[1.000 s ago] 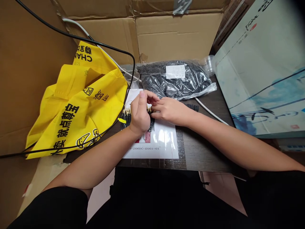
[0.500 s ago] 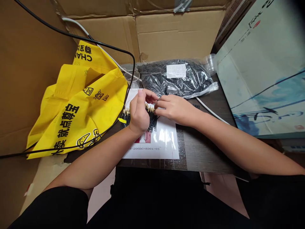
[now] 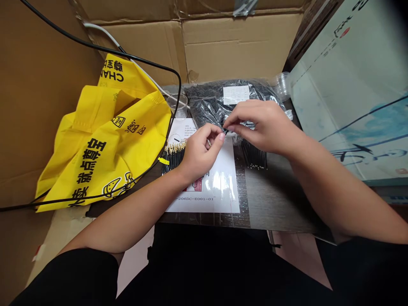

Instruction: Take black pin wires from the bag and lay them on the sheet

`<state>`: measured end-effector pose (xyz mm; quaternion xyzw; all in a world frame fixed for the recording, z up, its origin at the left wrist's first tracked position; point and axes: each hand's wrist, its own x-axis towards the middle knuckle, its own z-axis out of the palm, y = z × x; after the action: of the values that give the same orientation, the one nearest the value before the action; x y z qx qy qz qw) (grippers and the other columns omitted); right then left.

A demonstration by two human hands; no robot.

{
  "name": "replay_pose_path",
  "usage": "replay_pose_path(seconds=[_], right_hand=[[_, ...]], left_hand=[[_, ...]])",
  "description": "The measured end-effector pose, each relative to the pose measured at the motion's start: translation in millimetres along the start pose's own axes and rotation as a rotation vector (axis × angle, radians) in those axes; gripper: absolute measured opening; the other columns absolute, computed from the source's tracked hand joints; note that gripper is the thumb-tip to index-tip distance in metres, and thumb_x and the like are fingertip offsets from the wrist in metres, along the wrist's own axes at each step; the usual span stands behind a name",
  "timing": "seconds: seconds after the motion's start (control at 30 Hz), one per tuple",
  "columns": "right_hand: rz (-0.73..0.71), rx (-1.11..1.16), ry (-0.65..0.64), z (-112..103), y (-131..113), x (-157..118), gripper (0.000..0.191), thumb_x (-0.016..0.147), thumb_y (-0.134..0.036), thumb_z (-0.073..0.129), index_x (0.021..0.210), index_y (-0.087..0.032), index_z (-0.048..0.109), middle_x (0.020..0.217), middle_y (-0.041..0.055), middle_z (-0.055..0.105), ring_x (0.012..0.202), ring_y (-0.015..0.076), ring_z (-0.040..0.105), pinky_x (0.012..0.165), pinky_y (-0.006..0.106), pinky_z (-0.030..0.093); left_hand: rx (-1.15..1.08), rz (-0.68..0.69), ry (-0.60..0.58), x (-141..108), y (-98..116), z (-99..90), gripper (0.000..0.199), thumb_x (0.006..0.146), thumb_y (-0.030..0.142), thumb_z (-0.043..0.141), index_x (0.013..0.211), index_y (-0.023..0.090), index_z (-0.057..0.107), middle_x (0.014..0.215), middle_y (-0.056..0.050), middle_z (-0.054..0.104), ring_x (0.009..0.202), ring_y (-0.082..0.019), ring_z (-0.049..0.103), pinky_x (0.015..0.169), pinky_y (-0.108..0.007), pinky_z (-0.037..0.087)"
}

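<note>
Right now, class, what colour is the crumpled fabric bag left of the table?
The crumpled fabric bag is bright yellow with black print; head view.

The right hand (image 3: 259, 125) had lifted off the printed sheet (image 3: 219, 187) and moved up past its top edge, over the plastic bag (image 3: 207, 109). The left hand (image 3: 199, 155) had slid right, off the gold-tipped wires (image 3: 172, 157), which now showed fully at the sheet's left side. A bunch of black wires (image 3: 253, 155), mostly hidden before, now lay uncovered just right of the sheet.
</note>
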<state>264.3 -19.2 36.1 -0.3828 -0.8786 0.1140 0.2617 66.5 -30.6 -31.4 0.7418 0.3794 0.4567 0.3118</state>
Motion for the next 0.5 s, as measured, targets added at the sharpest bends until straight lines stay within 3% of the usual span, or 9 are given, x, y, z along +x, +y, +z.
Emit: replay_pose_path(seconds=[0.33,0.5], right_hand=[[0.114,0.117,-0.016,3,-13,8,0.024,0.093,-0.039,0.054,0.096,-0.022,0.072,0.09,0.0024,0.071,0.079,0.0153,0.062,0.076,0.031,0.046],[0.224,0.06,0.076,7,5,35,0.04,0.097,-0.052,0.045,0.1,-0.02,0.07,0.089,0.0056,0.072,0.08,0.0179,0.061,0.073,0.031,0.047]], left_hand=[[-0.018,0.021,0.043,0,-2,0.0,0.018,0.095,0.036,0.057,0.088,0.02,0.059,0.079,0.0,0.061,0.07,-0.009,0.054,0.064,-0.025,0.043],[-0.025,0.013,0.038,-2,0,1.6,0.017,0.097,0.035,0.053,0.089,0.019,0.056,0.077,0.0,0.059,0.07,-0.009,0.056,0.065,-0.024,0.045]])
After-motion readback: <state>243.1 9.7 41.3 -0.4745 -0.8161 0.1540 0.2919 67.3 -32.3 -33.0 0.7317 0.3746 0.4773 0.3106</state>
